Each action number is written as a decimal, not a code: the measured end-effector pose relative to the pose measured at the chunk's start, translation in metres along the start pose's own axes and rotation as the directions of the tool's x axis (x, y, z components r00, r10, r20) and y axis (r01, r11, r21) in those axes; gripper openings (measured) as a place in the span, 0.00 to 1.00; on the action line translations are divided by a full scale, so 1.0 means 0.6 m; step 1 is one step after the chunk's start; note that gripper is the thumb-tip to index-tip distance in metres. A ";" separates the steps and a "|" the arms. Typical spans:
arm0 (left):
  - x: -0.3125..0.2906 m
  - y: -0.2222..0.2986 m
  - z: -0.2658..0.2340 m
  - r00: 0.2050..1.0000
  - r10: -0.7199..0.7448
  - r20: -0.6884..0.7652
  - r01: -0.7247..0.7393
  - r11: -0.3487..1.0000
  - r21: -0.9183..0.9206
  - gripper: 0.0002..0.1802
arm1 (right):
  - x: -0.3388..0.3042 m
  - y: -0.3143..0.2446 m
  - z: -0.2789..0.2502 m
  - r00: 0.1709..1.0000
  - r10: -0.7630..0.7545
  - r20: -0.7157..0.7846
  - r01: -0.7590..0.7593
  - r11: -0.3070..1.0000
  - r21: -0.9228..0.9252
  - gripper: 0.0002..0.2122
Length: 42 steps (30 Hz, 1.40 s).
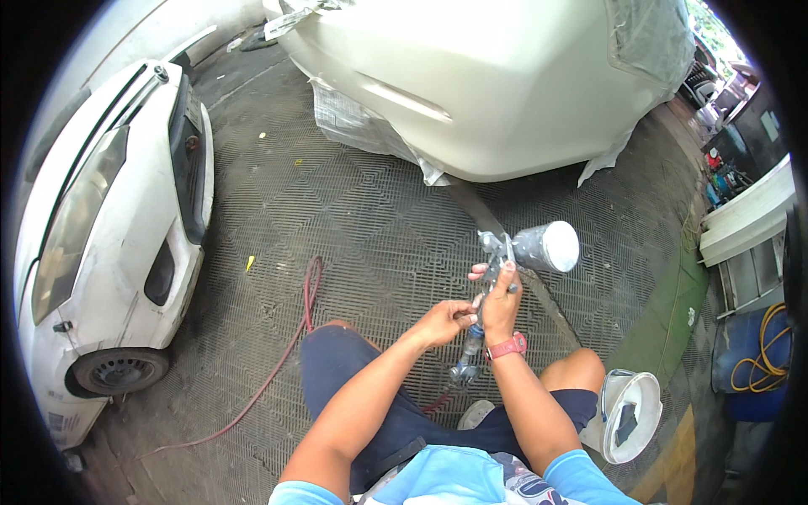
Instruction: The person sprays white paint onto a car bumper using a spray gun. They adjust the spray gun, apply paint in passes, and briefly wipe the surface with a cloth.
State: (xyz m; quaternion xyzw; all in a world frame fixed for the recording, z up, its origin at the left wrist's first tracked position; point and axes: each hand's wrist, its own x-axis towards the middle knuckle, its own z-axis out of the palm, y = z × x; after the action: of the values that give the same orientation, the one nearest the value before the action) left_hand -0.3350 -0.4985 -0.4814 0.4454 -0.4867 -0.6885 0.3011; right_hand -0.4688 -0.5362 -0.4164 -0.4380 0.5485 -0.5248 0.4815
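My right hand [502, 301] is closed around the handle of a paint spray gun [489, 246], with a red watch on that wrist. The gun's paint cup [549, 247], white on its end and smeared with paint, sticks out to the right. My left hand [448, 323] has its thumb and fingertips pinched at the lower part of the gun's handle, beside the right hand. What exactly they grip is too small to tell. Below the handle hangs a metal fitting [464, 370] with a blue part above it. Ahead stands a pale, cream-white car body [505, 101] with plastic sheeting along its edges.
A red hose [278, 383] loops over the ribbed floor mat [252, 328]. To the left is a white car front [126, 236]. A white bucket [646, 421] stands by my right knee. A blue barrel [736, 358] with a yellow hose [764, 353] stands at the right edge.
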 end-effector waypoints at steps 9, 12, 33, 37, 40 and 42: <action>-0.026 -0.010 -0.050 0.985 -0.006 -0.170 0.003 1.000 -0.019 0.16 | 0.018 -0.007 0.080 0.989 -0.018 0.148 0.027 0.998 -0.062 0.33; -0.025 -0.018 -0.058 0.983 0.010 -0.184 -0.009 1.000 0.007 0.16 | 0.019 -0.008 0.090 0.987 -0.023 0.160 0.035 0.996 -0.076 0.33; 0.036 -0.014 -0.012 0.910 0.075 0.409 -0.177 0.960 0.219 0.14 | -0.068 0.020 -0.022 0.939 -0.070 -0.337 0.035 0.993 -0.110 0.36; 0.043 -0.016 0.003 0.891 0.165 0.423 -0.261 0.948 0.179 0.15 | -0.065 0.010 -0.038 0.947 -0.068 -0.315 0.031 0.992 -0.121 0.36; 0.048 -0.017 0.016 0.880 0.158 0.449 -0.247 0.958 0.147 0.14 | -0.063 0.006 -0.052 0.948 -0.066 -0.310 0.030 0.992 -0.119 0.36; 0.049 -0.018 0.025 0.879 0.184 0.440 -0.274 0.950 0.148 0.13 | -0.062 0.005 -0.058 0.942 -0.073 -0.327 0.039 0.993 -0.108 0.36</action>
State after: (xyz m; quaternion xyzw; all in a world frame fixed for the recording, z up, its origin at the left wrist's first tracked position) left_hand -0.3606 -0.5140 -0.4989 0.2541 -0.6582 -0.6733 0.2209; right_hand -0.4972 -0.4938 -0.4174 -0.3828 0.6346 -0.5760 0.3449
